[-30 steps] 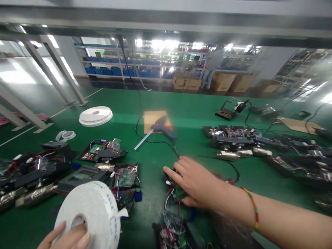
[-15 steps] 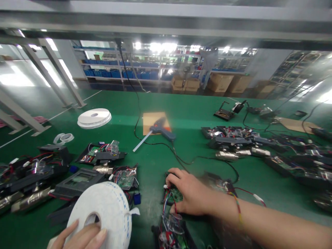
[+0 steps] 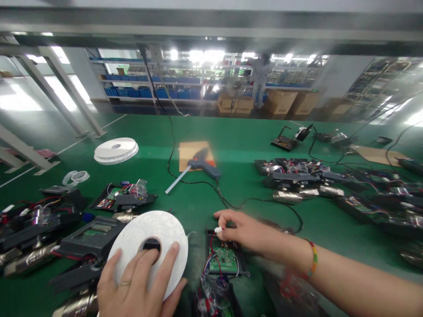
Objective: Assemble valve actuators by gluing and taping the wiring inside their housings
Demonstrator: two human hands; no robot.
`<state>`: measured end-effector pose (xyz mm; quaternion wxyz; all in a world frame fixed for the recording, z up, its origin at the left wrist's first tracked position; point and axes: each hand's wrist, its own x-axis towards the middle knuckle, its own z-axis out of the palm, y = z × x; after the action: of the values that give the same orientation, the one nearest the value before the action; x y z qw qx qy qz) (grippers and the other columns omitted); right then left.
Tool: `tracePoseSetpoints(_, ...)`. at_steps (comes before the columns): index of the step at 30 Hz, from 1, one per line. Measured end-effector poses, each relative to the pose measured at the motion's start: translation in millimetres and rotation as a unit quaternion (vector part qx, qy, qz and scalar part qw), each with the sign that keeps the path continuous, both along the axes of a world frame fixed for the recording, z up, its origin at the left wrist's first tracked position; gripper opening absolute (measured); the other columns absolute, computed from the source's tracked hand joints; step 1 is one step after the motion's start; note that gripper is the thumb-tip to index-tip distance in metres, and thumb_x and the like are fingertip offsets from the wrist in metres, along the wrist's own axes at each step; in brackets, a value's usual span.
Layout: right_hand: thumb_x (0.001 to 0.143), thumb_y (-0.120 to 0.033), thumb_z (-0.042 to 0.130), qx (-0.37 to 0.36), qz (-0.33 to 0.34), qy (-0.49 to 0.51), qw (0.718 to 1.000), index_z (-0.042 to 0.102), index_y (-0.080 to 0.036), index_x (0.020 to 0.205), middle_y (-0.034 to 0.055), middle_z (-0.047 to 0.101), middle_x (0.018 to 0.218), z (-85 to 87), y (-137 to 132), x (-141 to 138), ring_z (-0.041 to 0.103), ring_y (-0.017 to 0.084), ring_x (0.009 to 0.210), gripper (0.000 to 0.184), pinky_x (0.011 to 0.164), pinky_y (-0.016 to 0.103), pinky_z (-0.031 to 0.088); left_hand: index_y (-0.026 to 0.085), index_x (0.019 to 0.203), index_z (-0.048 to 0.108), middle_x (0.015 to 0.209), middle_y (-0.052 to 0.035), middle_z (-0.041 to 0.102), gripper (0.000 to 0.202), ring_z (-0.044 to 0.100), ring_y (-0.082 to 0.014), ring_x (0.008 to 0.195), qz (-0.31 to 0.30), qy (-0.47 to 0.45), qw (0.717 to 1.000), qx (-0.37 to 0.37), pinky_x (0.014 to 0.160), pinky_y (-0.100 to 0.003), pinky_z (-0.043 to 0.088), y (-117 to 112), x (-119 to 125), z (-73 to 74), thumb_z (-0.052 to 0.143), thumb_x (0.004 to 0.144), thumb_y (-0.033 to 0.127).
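Observation:
A big white roll of adhesive tape (image 3: 170, 226) is in my left hand (image 3: 140, 279), one finger bent into its core hole and the others spread over its side. A loose end sticks out at the roll's right edge. My right hand (image 3: 243, 231) pinches a small white plug connector (image 3: 218, 230) on red wires between thumb and forefinger. Just below it, an open black housing with a green circuit board (image 3: 224, 260) lies on the table. Wires run from the board to a second black part with a clear plastic piece (image 3: 214, 288), nearer to me.
A glue gun (image 3: 205, 164) with a glue stick lies on a cardboard piece (image 3: 183, 152), its cable trailing right. Open black housings with metal fittings fill the left (image 3: 42, 224) and right (image 3: 297, 176). More white rolls (image 3: 115, 149) lie far left. A person (image 3: 261, 75) stands beyond the table.
My left hand has moved right and up with the tape roll, turning its flat side to me. My right hand has lifted off the board and now holds the white connector.

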<state>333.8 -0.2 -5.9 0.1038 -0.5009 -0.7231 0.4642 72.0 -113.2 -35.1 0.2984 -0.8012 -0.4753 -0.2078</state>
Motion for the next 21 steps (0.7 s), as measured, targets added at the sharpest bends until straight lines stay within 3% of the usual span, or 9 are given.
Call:
tracePoseSetpoints(3, 0.083, -0.016, 0.066, 0.023, -0.031, 0.011, 0.999, 0.054, -0.020, 0.077, 0.0063, 0.070, 0.115, -9.2, 1, 2, 0.066, 0.021, 0.103, 0.014, 0.090, 0.033, 0.049, 0.020, 0.127, 0.067, 0.102, -0.0152, 0.070, 0.044, 0.065, -0.0306, 0.092, 0.017, 0.029, 0.999, -0.015, 0.109, -0.066, 0.031, 5, 1, 3.1, 0.069, 0.085, 0.029)
tracePoseSetpoints(7, 0.087, -0.013, 0.059, 0.055, -0.037, 0.010, 0.998, 0.052, -0.020, 0.082, 0.0001, 0.068, 0.083, -8.2, 2, 4, 0.061, 0.014, 0.071, 0.011, 0.065, 0.024, 0.045, 0.023, 0.129, 0.067, 0.104, -0.0153, 0.072, 0.044, 0.067, -0.0306, 0.093, 0.007, 0.055, 0.998, -0.035, 0.110, -0.069, 0.026, 8, 7, 5.4, 0.067, 0.086, 0.029)
tracePoseSetpoints(13, 0.079, -0.012, 0.072, 0.112, 0.023, -0.028, 0.993, 0.061, -0.018, 0.074, -0.0020, 0.064, 0.077, 10.8, 3, 4, 0.056, 0.015, 0.075, 0.014, 0.068, 0.026, 0.037, 0.026, 0.133, 0.064, 0.104, -0.0110, 0.074, 0.044, 0.068, -0.0285, 0.092, 0.010, 0.016, 0.997, -0.069, 0.114, -0.066, 0.021, 15, 14, 12.8, 0.064, 0.091, 0.040)
tracePoseSetpoints(18, 0.085, -0.019, 0.071, 0.111, 0.033, -0.056, 0.992, 0.066, -0.018, 0.078, -0.0013, 0.067, 0.074, 4.3, 5, 4, 0.058, 0.014, 0.069, 0.009, 0.062, 0.024, 0.036, 0.025, 0.128, 0.067, 0.106, -0.0131, 0.073, 0.037, 0.067, -0.0311, 0.095, 0.029, 0.018, 0.997, -0.073, 0.112, -0.072, 0.020, 23, 28, 15.3, 0.062, 0.094, 0.037)
tracePoseSetpoints(21, 0.088, -0.022, 0.070, 0.126, 0.044, -0.066, 0.989, 0.067, -0.017, 0.079, 0.0012, 0.068, 0.078, -1.9, 6, 6, 0.060, 0.017, 0.075, 0.011, 0.068, 0.027, 0.040, 0.026, 0.128, 0.068, 0.109, -0.0135, 0.072, 0.034, 0.066, -0.0323, 0.101, 0.047, 0.013, 0.992, -0.113, 0.112, -0.074, 0.019, 26, 43, 16.2, 0.059, 0.095, 0.031)
